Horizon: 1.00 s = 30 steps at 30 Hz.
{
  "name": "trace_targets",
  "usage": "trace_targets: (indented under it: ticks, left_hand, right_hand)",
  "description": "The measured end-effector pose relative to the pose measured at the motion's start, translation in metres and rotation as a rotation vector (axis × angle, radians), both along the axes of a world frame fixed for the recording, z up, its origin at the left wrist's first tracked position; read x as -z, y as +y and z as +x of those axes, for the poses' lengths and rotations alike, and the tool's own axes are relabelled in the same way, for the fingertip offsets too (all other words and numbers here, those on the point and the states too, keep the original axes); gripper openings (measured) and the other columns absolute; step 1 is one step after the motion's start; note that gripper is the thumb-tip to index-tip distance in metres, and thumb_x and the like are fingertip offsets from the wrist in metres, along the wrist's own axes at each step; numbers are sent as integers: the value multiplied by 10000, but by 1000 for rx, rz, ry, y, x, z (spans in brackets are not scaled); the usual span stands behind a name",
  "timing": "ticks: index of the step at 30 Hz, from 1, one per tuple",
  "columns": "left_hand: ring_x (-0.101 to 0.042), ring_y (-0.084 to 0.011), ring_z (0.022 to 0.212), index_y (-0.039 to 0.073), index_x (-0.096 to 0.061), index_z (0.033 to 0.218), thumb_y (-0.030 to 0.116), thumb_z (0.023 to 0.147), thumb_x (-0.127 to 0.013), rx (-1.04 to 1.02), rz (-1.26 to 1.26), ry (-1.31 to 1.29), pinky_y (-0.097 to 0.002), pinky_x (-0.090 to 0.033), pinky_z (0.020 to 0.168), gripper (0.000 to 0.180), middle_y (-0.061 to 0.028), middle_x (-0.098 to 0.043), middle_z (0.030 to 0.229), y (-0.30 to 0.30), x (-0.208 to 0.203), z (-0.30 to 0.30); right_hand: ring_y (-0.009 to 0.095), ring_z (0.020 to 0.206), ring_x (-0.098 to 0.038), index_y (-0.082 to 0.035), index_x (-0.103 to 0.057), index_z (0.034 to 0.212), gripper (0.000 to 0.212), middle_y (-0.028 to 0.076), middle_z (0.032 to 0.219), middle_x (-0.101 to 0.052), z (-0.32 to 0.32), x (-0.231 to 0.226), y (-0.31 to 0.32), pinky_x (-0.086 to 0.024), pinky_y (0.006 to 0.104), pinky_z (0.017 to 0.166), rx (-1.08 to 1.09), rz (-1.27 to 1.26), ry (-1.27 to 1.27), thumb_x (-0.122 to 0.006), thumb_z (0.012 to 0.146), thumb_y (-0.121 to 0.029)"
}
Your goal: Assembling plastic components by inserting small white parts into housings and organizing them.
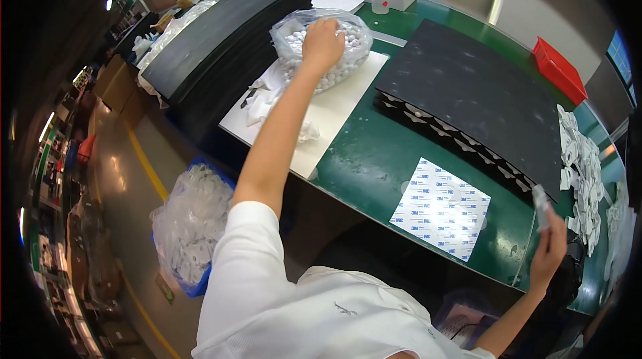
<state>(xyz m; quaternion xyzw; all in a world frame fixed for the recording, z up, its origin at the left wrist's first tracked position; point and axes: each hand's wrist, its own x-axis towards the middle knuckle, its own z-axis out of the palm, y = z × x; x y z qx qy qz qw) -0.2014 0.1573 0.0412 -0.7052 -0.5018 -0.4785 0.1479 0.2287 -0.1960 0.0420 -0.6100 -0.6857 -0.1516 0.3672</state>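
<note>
My left hand reaches over a clear plastic bag full of small white round pieces. Its fingers curl down among the pieces; the fingertips are hidden, so what they grip cannot be made out. Under the bag lies a white board with crumpled white material on it. At the right, my right hand is closed on a small whitish piece, held upright by the table edge. Between the hands, a white sheet with blue print lies on the green table.
A black panel covers rows of small white parts. A stack of black sheets stands left of the bag. White pieces and a red bin are at right. A blue-rimmed bin of plastic bags sits on the floor.
</note>
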Motion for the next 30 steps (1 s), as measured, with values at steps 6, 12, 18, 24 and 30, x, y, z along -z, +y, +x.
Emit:
trace_targets:
  ticks: [6,12,18,24,30]
  left_hand:
    - [-457,-356,1155,28,-426,1264,637,722,-504,-183,-858,319,-455,-363,956,819,-200,-489,1228,38,0,-19]
    - [-377,-369,1218,35,-379,1300,618,733,-497,-324,-866,409,-576,-308,941,822,-198,-368,1337,30,-4,7]
    - [-474,-329,1131,23,-457,1197,361,798,-550,-396,-686,453,-477,-423,865,531,-198,-463,1247,40,13,7]
    - [-590,-307,956,34,-579,1043,397,792,-575,-223,-591,544,-419,-459,808,442,-191,-619,976,28,-23,-6]
    - [-569,-321,1002,41,-608,1016,449,807,-553,-257,-584,184,-429,-442,837,462,-196,-601,1033,54,-30,-26]
  right_hand:
    - [303,871,-545,25,-547,1058,288,172,942,-552,-25,14,-17,-421,319,780,-66,-491,31,-490,783,87]
    - [325,905,-515,22,-533,1056,301,175,968,-546,-25,15,-1,-405,362,806,-11,-451,82,-511,759,72]
    - [314,975,-464,19,-516,1085,390,163,1021,-531,-22,19,10,-387,380,842,50,-516,39,-581,702,52]
    - [290,818,-484,22,-524,1040,400,131,865,-497,-21,3,6,-409,342,729,93,-479,-40,-628,655,51]
    - [122,608,-446,29,-555,901,175,38,712,-458,-16,3,0,-370,234,579,123,-392,293,-603,732,39]
